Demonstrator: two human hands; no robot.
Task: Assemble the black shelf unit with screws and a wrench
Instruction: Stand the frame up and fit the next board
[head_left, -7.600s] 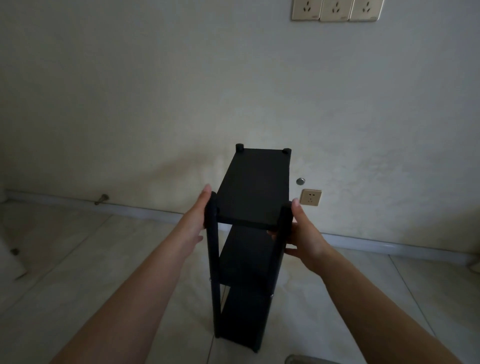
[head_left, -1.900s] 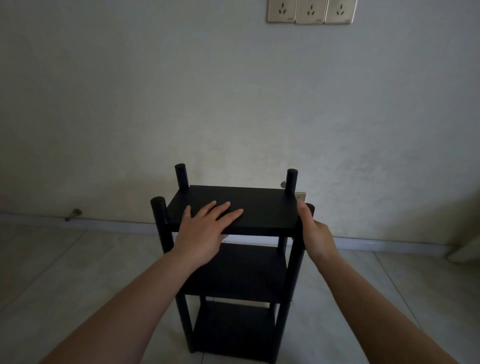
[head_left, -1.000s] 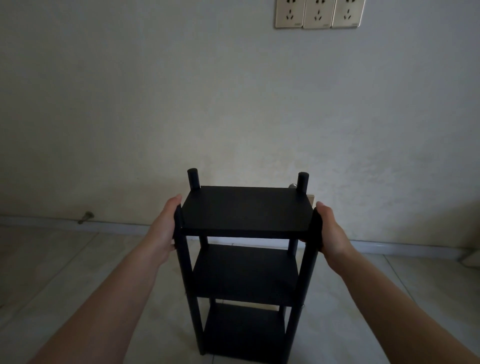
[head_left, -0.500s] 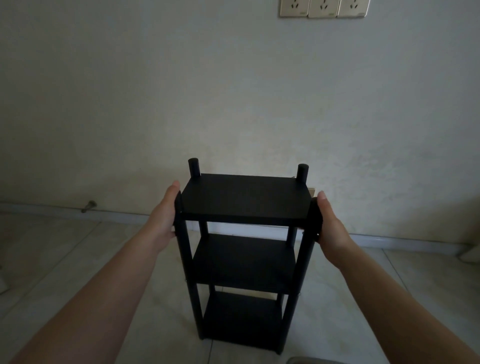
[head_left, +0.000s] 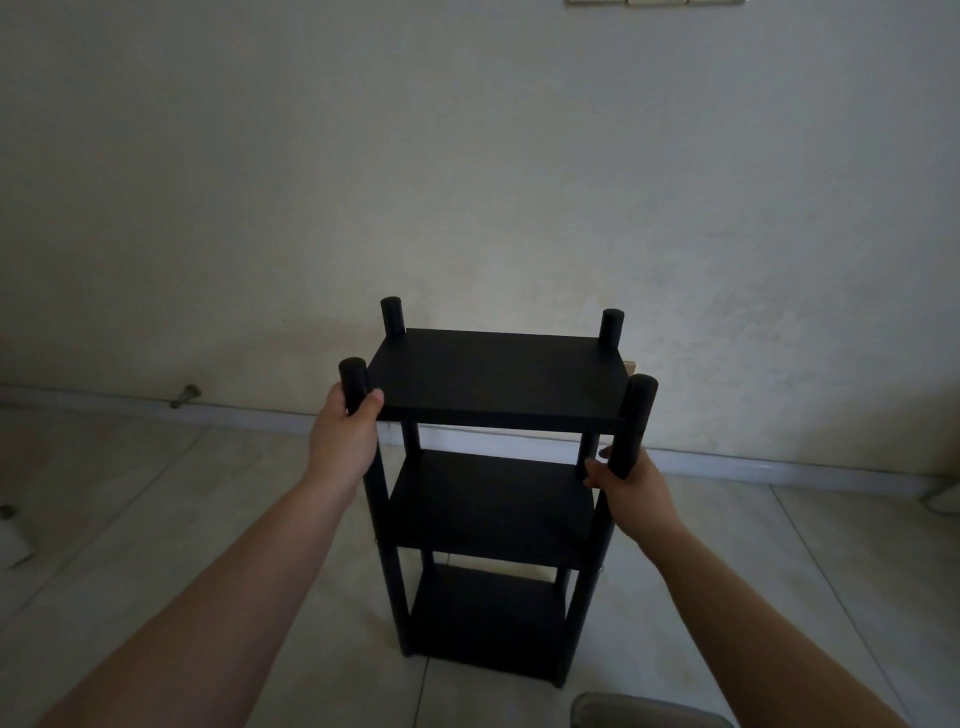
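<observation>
Black shelf unit (head_left: 498, 467), three-tiered and upright on the tiled floor (head_left: 156, 493) close to the wall (head_left: 467, 156), stands directly in front of you between your two arms. Your left hand (head_left: 343, 441) wraps its fingers around the near-left post just below its rounded top, the thumb lying at the edge of the top board. Your right hand (head_left: 631, 488) grasps the near-right post lower down, between the top and middle boards, fingers curled around its inner side. Four post ends rise above the top board, one at each corner. Along the foot of the wall runs a pale baseboard (head_left: 779, 470), with a small metal fitting (head_left: 184, 395) at its left. Power sockets (head_left: 654, 2) show at the upper edge.
</observation>
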